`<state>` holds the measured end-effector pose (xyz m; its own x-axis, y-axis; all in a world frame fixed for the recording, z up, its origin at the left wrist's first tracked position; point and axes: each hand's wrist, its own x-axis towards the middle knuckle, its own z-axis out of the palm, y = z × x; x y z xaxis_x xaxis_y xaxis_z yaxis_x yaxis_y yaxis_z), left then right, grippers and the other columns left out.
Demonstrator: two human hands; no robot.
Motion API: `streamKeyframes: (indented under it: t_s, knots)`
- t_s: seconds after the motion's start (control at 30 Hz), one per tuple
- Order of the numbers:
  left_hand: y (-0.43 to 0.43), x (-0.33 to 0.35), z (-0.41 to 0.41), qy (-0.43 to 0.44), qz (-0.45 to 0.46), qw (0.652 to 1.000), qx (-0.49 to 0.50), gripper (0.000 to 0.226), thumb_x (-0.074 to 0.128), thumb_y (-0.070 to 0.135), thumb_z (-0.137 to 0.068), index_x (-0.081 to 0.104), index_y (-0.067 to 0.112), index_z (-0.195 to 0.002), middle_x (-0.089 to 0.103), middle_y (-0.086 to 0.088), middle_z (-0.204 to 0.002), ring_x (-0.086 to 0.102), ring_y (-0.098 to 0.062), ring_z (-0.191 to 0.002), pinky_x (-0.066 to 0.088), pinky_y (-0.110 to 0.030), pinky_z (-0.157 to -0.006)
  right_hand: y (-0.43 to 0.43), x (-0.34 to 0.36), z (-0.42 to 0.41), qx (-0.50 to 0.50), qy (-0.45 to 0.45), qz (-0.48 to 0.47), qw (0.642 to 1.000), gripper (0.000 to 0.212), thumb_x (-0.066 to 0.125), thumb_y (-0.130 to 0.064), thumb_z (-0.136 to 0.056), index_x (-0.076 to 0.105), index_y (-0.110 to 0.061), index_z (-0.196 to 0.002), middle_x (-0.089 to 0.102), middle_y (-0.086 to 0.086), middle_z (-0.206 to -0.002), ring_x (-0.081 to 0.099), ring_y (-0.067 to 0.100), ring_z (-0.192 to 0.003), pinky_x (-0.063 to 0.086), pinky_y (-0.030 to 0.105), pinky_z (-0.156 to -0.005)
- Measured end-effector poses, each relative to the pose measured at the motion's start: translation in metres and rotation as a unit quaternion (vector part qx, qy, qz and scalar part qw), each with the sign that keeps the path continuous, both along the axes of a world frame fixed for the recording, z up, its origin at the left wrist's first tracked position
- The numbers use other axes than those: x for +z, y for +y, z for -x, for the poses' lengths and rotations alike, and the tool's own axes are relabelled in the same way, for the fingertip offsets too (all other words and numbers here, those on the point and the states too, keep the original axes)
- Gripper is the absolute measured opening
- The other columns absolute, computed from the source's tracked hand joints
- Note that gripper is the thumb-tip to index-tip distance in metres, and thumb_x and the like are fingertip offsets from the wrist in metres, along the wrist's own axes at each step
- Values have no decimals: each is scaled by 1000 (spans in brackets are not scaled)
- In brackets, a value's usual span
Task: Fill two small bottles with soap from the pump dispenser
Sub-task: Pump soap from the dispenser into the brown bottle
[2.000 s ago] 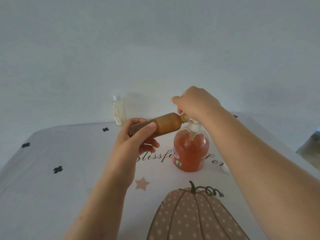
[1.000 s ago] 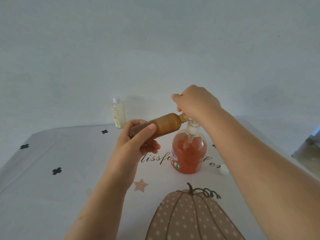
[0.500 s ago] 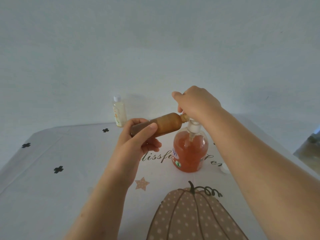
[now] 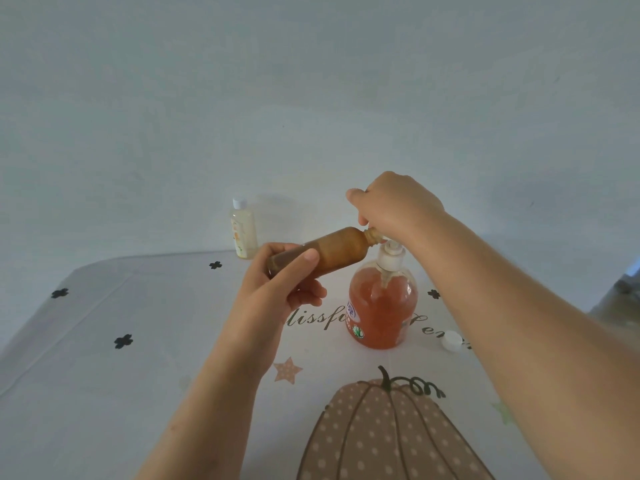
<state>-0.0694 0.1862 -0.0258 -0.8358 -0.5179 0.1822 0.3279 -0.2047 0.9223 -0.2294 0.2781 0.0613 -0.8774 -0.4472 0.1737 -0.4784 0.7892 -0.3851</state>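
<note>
Bottle (image 4: 332, 249) sideways in left hand (image 4: 277, 294), right hand (image 4: 394, 206) curled over pump (image 4: 390, 255)

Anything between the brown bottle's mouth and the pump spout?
Nothing visible. The left hand holds the brown bottle with its mouth at the head of the pump dispenser; the right hand covers the spout, so contact is hidden.

Glossy clear plastic pump dispenser (image 4: 382, 306), matt tablecloth (image 4: 104, 393)
</note>
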Motion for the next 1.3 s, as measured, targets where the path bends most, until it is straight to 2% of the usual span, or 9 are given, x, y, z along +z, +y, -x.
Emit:
streamKeyframes:
  t_s: [0.2, 0.37, 0.7, 0.93, 1.1, 1.3]
  knots:
    - [-2, -4, 4, -20, -2, 1000, 10, 27, 70, 26, -74, 59, 10, -92, 67, -9, -79, 62, -25, -63, 50, -32, -59, -2, -7, 3, -1, -14, -5, 1000, 40, 44, -41, -98, 73, -15, -95, 72, 2, -87, 65, 24, -79, 41, 29, -62]
    - [-3, -5, 6, -25, -5, 1000, 14, 27, 70, 25, -72, 59, 12, -93, 67, -7, -75, 62, -24, -61, 50, -30, -57, -2, -14, 4, -8, -21, 3, 1000, 55, 33, -53, -102, 72, -14, -96, 72, 2, -89, 64, 22, -78, 38, 30, -60]
    - [-2, -3, 3, -19, 3, 1000, 6, 29, 70, 26, -74, 58, 12, -97, 65, -10, -84, 63, -25, -64, 51, -30, -58, 0, -8, -1, -15, -10, 37, 999, 57, 31, -54, -103, 71, -13, -101, 73, 4, -92, 67, 26, -86, 47, 35, -73]
    - [0, 1, 0, -14, 4, 1000, 2, 30, 71, 29, -73, 60, 14, -97, 65, -9, -84, 63, -24, -64, 51, -30, -58, 0, 1, -3, -8, 33, 1, 999, 56, 31, -52, -105, 70, -14, -99, 70, 2, -85, 63, 23, -74, 42, 32, -67]
    - [0, 0, 0, -18, 4, 1000, 0, 32, 70, 30, -74, 59, 12, -98, 66, -9, -83, 63, -23, -64, 50, -29, -57, 0, 2, -3, -6, 22, -5, 1000, 52, 34, -50, -104, 71, -14, -99, 65, 2, -77, 62, 24, -75, 42, 32, -68]
    - [-2, -3, 3, -28, -1, 1000, 3, 29, 70, 27, -74, 59, 12, -96, 66, -8, -78, 62, -24, -63, 50, -29, -56, 0, -7, 0, 5, 1, -13, 1000, 44, 39, -44, -102, 71, -14, -96, 68, 3, -80, 63, 24, -76, 39, 31, -61]
